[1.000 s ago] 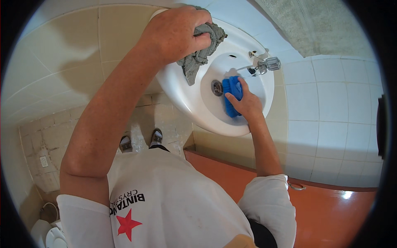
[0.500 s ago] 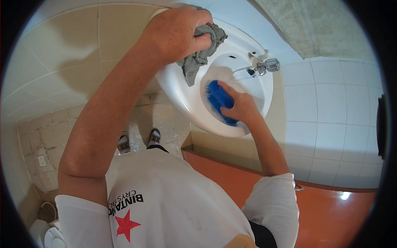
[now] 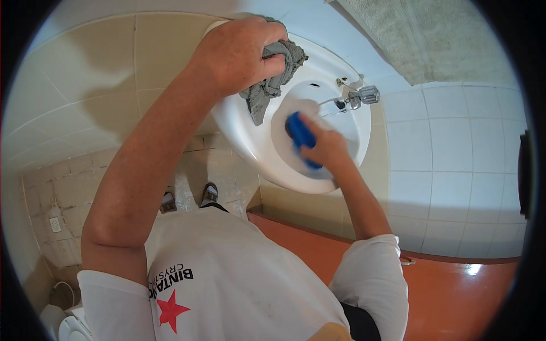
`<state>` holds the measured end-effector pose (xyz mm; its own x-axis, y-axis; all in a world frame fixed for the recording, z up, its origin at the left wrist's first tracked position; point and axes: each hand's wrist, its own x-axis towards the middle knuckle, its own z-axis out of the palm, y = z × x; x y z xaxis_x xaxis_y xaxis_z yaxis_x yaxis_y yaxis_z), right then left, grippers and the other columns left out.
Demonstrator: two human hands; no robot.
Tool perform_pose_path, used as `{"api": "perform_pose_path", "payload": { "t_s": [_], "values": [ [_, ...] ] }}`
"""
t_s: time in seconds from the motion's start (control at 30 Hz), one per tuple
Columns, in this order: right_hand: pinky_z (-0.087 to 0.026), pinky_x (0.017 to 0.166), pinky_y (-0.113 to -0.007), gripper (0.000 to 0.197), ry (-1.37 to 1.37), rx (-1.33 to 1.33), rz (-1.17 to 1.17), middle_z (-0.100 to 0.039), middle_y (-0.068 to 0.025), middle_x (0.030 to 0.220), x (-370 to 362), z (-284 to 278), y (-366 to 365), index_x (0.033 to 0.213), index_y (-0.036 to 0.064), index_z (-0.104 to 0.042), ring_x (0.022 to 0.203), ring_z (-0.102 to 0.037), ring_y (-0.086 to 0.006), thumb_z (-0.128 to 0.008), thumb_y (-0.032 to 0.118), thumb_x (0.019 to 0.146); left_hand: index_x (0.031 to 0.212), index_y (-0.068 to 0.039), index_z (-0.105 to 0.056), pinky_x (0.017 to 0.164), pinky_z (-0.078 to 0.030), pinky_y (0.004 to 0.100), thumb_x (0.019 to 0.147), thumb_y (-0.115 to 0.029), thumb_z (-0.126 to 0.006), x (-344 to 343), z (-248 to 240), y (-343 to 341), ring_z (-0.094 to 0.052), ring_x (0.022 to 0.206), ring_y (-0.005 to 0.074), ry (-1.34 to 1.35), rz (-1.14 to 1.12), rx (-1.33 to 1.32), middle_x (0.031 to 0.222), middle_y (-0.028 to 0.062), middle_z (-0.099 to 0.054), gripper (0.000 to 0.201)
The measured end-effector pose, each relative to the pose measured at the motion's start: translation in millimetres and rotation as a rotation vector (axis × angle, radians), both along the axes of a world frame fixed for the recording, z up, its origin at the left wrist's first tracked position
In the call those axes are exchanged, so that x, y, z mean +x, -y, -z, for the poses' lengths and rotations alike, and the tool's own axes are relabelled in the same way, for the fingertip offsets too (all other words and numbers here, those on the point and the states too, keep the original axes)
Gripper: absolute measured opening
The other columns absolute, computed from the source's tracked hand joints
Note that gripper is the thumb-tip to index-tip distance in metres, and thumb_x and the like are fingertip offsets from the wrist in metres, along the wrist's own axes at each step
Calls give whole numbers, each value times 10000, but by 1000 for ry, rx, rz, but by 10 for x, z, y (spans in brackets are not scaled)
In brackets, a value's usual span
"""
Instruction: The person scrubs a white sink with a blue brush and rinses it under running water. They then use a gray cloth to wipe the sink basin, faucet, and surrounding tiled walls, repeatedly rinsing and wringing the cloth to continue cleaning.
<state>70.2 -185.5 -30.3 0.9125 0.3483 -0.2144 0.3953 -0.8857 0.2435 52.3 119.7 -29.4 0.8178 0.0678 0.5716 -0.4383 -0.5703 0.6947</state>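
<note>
A grey cloth (image 3: 260, 101) is bunched in my left hand (image 3: 242, 57), its lower end hanging over the left rim of the white washbasin (image 3: 239, 133). My right hand (image 3: 325, 145) grips a blue scrubbing brush (image 3: 301, 133) inside the bowl, thumb and fingers on either side of its back. Slight motion blur covers the right hand and the brush. The bristles are mostly hidden under the brush. A chrome tap (image 3: 357, 98) with a clear knob stands on the basin's right side, near the overflow hole.
A grey towel (image 3: 432, 40) hangs at the upper right. White tiles (image 3: 449, 145) cover the right wall above an orange door panel (image 3: 449, 295). Beige tiles line the left wall. My feet are on the worn floor (image 3: 187, 176), and a white toilet (image 3: 71, 329) stands at the lower left.
The blue brush has shifted slightly inside the bowl and is now tilted differently, with my right hand still around it. My left hand stays on the cloth at the basin's rim.
</note>
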Motion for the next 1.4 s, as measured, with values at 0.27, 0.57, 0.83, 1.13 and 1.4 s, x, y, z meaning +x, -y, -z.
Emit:
{"api": "perform_pose_path", "payload": {
  "t_s": [0.27,0.57,0.83,1.13,1.4],
  "values": [
    [-544,694,-407,777,35,-143,10,-699,-114,862,125,-12,197,1389,392,-430,763,-683,-293,-708,306,668,1030,-87,-650,790,-492,399,755,-209,-646,7,-31,2,-610,878,317,-27,-4,21,958,124,-636,301],
    [-524,664,-379,737,-74,-402,-447,-674,-85,817,93,-185,-86,1365,383,-459,722,-675,-271,-706,298,676,1036,-83,-648,813,-492,392,761,-201,-650,-2,-18,9,-617,904,308,-55,-15,12,996,115,-643,299],
    [-529,845,-404,848,-121,341,-40,-692,-178,991,96,144,124,1439,310,-372,866,-673,-372,-699,370,659,1050,-88,-649,819,-489,391,756,-207,-653,9,9,-18,-613,910,311,-16,-31,-14,993,115,-644,318],
    [-528,849,-402,860,-268,580,109,-668,-210,1067,-44,221,-51,1442,289,-377,910,-671,-346,-732,375,664,1043,-86,-638,808,-484,386,760,-204,-632,10,-4,-27,-605,898,310,-31,-3,-1,970,116,-634,307],
    [-506,917,-396,1034,-41,427,282,-612,-220,1215,316,169,459,1511,267,-135,1058,-632,-372,-766,351,696,1060,-86,-629,817,-482,377,758,-194,-632,-31,-71,15,-604,915,307,-71,-3,-14,1002,114,-633,321]
  ]
}}
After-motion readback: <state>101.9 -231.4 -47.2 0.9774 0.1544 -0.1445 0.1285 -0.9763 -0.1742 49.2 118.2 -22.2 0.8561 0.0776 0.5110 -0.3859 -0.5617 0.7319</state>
